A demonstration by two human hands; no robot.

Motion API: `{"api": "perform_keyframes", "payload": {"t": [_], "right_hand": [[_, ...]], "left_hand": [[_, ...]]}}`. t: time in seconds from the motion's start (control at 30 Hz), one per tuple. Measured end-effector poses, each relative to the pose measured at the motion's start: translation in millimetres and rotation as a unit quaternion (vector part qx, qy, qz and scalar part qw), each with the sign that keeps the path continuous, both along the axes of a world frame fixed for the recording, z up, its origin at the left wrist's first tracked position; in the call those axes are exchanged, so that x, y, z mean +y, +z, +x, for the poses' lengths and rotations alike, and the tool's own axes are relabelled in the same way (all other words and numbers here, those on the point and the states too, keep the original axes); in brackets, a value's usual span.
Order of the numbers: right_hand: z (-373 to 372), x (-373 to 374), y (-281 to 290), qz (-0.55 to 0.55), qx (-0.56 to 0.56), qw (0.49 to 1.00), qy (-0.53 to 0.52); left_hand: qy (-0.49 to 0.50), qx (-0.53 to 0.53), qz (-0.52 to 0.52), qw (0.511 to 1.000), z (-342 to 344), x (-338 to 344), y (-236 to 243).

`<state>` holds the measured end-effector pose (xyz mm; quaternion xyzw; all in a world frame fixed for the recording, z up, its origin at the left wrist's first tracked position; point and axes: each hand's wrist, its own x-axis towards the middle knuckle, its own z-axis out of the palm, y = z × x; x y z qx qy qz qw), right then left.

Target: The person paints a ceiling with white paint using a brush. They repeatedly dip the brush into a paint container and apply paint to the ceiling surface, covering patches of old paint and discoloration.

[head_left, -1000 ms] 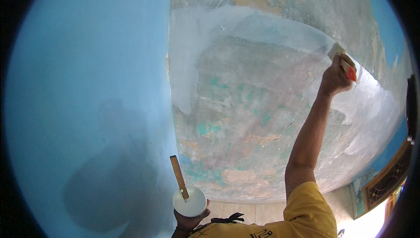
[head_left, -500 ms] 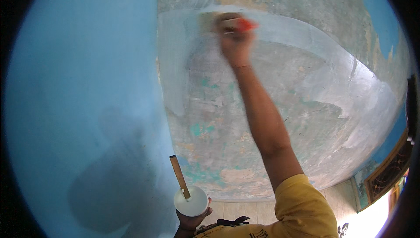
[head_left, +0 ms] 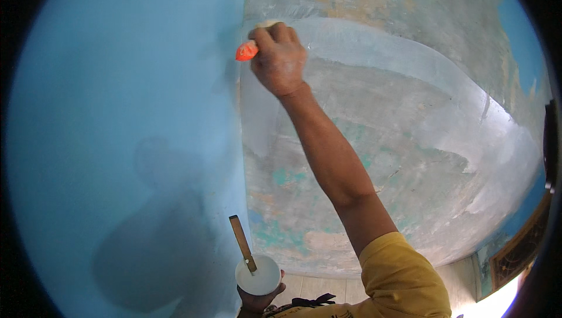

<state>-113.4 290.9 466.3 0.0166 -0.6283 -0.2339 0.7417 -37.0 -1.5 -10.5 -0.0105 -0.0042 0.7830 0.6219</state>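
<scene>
My right hand (head_left: pixel 281 60) is raised high against the wall, its fingers closed around a paintbrush with an orange handle (head_left: pixel 247 50). The pale head of the brush shows just above my knuckles, close to the wall corner; most of it is hidden by the hand. Low in the view, my left hand (head_left: pixel 257 301) cups a white bowl (head_left: pixel 258 287) from beneath, with the thumb at its side. White stuff lies inside the bowl. A flat wooden-handled tool (head_left: pixel 240 237) leans in it, its handle sticking up past the rim.
A smooth blue wall (head_left: pixel 129 84) meets the patchy grey wall (head_left: pixel 374 101) at a vertical corner. A whitish coated band (head_left: pixel 392 46) arcs across the grey wall. Floor tiles (head_left: pixel 333 289) lie below, and a brown patterned frame (head_left: pixel 515 253) stands at the lower right.
My right hand has swept left with the paintbrush to the corner, and the orange handle end now points left instead of right. The left hand still holds the bowl.
</scene>
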Motion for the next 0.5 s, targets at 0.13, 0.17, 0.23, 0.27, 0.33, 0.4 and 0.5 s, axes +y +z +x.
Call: {"api": "perform_keyframes", "payload": {"t": [0.13,0.17,0.23,0.27,0.33,0.4,0.5], "right_hand": [[0,34,12,0.012,0.01,0.986,0.164],[17,61,16,0.035,0.034,0.98,0.195],[64,95,5,-0.224,0.033,0.912,0.341],[91,95,6,-0.188,0.079,0.895,0.396],[143,96,5,-0.104,0.189,0.93,0.298],[169,77,7,-0.073,0.254,0.957,0.122],[110,63,3,-0.029,0.085,0.953,0.291]], "left_hand": [[0.003,-0.004,0.019,1.0,0,5,-14],[0.008,0.011,0.01,1.0,1,4,-12],[0.019,0.027,-0.003,0.999,2,0,-5],[0.031,0.051,-0.02,0.998,1,-3,-3],[0.049,0.118,-0.061,0.99,1,-4,-3],[0.046,0.123,-0.075,0.988,7,-1,-3],[0.014,0.043,-0.024,0.999,4,-2,-3]]}}
